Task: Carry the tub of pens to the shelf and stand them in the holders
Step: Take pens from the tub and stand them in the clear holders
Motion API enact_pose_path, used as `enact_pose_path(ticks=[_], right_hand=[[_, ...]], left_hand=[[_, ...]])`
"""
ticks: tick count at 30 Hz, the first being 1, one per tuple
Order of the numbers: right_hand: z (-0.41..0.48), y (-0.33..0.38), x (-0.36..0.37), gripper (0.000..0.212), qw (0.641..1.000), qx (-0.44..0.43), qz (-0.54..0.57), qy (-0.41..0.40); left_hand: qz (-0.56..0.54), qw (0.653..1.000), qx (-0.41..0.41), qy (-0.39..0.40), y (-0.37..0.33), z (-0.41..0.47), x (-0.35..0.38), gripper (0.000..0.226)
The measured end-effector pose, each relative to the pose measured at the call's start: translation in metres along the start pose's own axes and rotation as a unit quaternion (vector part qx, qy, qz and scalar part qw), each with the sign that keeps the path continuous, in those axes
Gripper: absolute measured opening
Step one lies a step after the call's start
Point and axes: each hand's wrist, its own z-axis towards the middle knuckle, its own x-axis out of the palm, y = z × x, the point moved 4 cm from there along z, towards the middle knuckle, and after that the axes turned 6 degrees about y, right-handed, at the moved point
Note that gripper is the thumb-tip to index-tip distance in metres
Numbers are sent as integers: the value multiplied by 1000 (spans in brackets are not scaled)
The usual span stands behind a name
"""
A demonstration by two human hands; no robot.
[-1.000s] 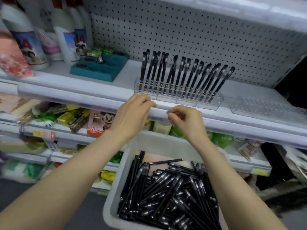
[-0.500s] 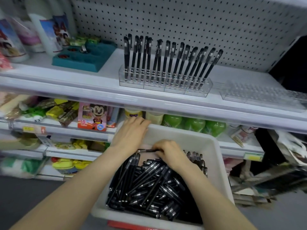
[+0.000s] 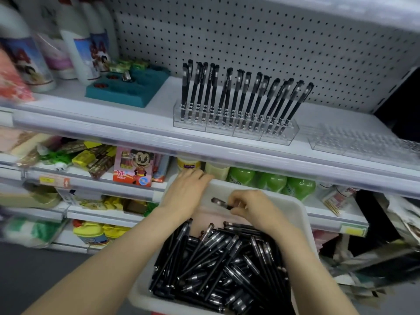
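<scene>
Pens (image 3: 216,258) lie in a loose black heap in the white tub (image 3: 303,223), at the lower middle of the frame, below the front edge of the shelf (image 3: 113,120). Each one looks light, thin and stiff, with a smooth barrel that probably slips a little. A pinch near the middle of the barrel should therefore be enough, and it leaves the lower end free to go into a hole. No pen seems fragile, but the heap is tangled, so lifting one may drag its neighbours.

One pen (image 3: 221,203) is lifted above the heap, near the far wall of the tub. The right hand (image 3: 252,210) pinches it at one end, with the fingers (image 3: 238,197) curled closely round it, and the other end points to the left of the frame. The left hand (image 3: 188,189) rests on the far left corner of the tub with its fingers nearly straight and relaxed, and it seems to hold nothing.

On the shelf, in the upper middle of the frame, a clear holder (image 3: 277,138) carries a row of pens (image 3: 238,98), which stand upright or lean slightly to the right. Just beside it, at the right edge of the frame, an empty holder (image 3: 363,143) waits. The held pen is well apart from both.
</scene>
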Motion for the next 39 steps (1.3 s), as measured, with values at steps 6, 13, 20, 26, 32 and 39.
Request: enact_pose_path(ticks=[6, 13, 20, 26, 32, 39], right_hand=[[-9, 16, -82, 15, 984, -46, 164, -57], [20, 63, -146, 4, 936, -104, 251, -225], [66, 105, -167, 6, 890, -117, 276, -345], [101, 123, -162, 11, 903, -111, 219, -354], [123, 127, -147, 12, 937, -76, 141, -311], [142, 130, -146, 16, 949, -37, 88, -301]], left_hand=[[-18, 999, 32, -33, 4, 7, -39, 30], [-8, 984, -8, -178, 25, 31, -118, 45], [42, 987, -34, -152, 55, 53, -123, 49], [25, 985, -29, -167, 57, 54, -120, 50], [26, 985, -33, -168, 57, 55, -119, 52], [28, 983, -36, -178, 56, 54, -117, 52]])
